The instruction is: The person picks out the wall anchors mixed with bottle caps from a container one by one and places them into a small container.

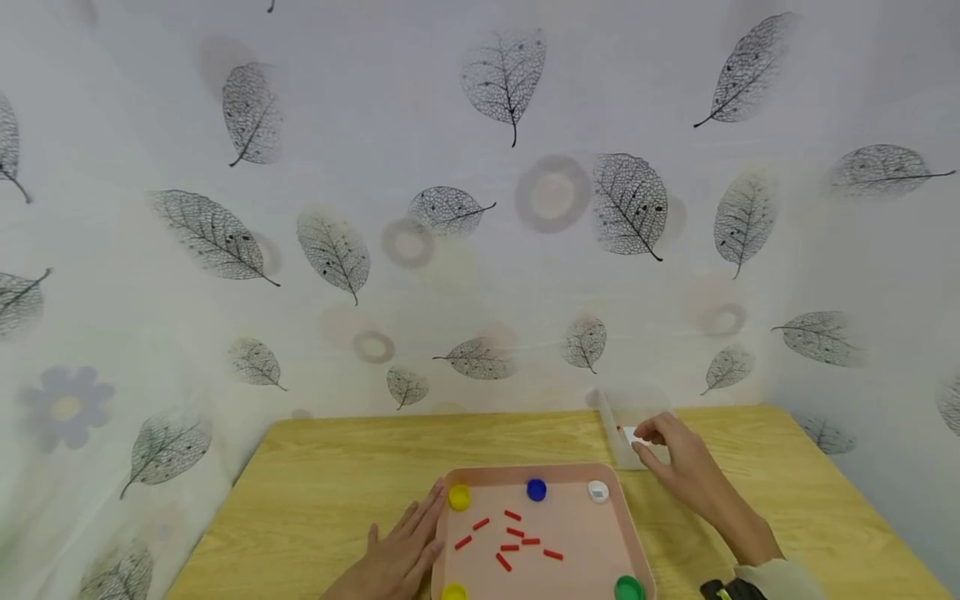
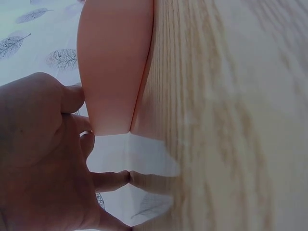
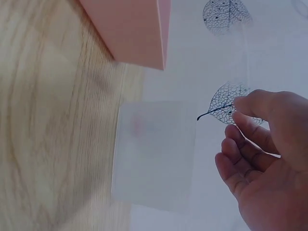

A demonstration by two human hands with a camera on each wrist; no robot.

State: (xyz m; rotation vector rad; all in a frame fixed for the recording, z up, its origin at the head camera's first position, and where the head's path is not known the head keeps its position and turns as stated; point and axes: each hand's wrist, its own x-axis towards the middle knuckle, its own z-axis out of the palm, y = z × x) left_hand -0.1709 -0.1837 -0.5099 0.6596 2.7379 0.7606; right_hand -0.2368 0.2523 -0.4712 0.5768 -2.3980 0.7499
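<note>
A pink tray (image 1: 551, 575) stands at the table's front, with several short red sticks (image 1: 510, 547) scattered in it. My left hand (image 1: 397, 554) lies along the tray's left wall, fingers extended; its fingertips touch the table in the left wrist view. Behind the tray's right corner is a translucent box (image 3: 154, 159), with a small white piece (image 1: 629, 434) and a red spot showing inside. Above that box my right hand (image 1: 686, 462) hovers, fingers loosely bent and thumb apart from the index finger. I see nothing between them.
Inside the tray are yellow caps (image 1: 459, 497), a blue cap (image 1: 536, 489), a white cap (image 1: 597, 491) and a green cap (image 1: 629, 588) near its edges. The wooden table (image 1: 337, 458) meets a leaf-patterned backdrop (image 1: 465, 283) behind and at both sides.
</note>
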